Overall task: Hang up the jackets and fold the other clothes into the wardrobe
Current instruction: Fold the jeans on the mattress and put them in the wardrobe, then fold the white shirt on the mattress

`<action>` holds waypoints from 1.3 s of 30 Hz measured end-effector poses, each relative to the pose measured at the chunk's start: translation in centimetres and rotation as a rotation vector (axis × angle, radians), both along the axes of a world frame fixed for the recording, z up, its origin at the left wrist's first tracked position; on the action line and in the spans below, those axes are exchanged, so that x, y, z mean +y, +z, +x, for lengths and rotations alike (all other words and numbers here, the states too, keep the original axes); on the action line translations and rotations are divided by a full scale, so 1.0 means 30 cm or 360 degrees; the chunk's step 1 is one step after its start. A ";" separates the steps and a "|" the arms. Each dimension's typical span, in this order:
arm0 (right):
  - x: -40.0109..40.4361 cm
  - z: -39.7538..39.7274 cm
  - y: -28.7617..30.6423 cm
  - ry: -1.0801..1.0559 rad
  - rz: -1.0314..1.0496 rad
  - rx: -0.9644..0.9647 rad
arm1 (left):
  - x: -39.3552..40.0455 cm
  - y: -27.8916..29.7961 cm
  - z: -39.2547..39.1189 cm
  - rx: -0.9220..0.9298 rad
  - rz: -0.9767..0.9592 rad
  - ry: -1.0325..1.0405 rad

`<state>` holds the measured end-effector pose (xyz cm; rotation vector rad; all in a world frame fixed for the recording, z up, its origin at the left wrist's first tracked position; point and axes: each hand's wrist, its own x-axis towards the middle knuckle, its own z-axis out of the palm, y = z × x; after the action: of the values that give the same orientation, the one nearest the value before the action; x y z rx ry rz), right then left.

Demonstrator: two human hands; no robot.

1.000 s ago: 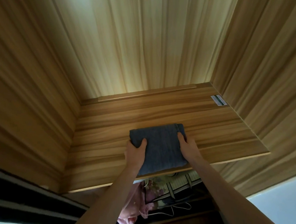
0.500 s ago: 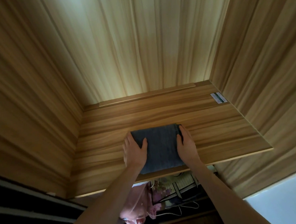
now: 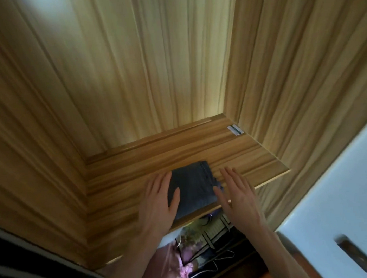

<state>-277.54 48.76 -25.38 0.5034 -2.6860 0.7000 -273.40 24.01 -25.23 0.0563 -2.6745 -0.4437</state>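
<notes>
We have a single wide-angle view from the head, close in, looking forward and down into the wardrobe onto its wooden shelf [image 3: 149,162]. Both hands [image 3: 158,202] sit low in the centre, the back panel [image 3: 152,65] beyond them, side walls bowing outward, hanging clothes [image 3: 181,263] beneath the wrists.

Both hands released folded jeans [image 3: 192,187]: left hand [image 3: 158,204] now flat, fingers straight, resting at left edge; right hand [image 3: 237,195] open, lifted off, just right of the jeans. Camera swung left; white door [image 3: 340,193] now in lower right of frame, shelf [image 3: 243,156] shifted right.
</notes>
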 end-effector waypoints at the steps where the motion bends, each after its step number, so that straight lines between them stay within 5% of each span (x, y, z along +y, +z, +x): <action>1: -0.003 0.045 0.027 -0.0060 0.0044 0.0028 | 0.007 0.026 0.019 0.0024 -0.0007 -0.0061; 11: 0.014 0.492 0.154 -0.0881 0.0074 -0.0103 | 0.056 0.094 0.164 -0.0130 0.0168 -0.0661; 21: 0.161 1.035 0.149 -0.1518 0.0168 -0.0162 | 0.418 0.099 0.438 0.0045 0.0101 -0.1312; 39: 0.307 2.398 0.131 -0.2717 0.0074 -0.0187 | 1.053 0.132 1.579 0.0007 -0.0018 -0.2545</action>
<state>-205.59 57.96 -21.43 -1.6501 -2.0890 0.0827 -226.04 55.60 -21.26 -2.0827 -2.1089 -0.7968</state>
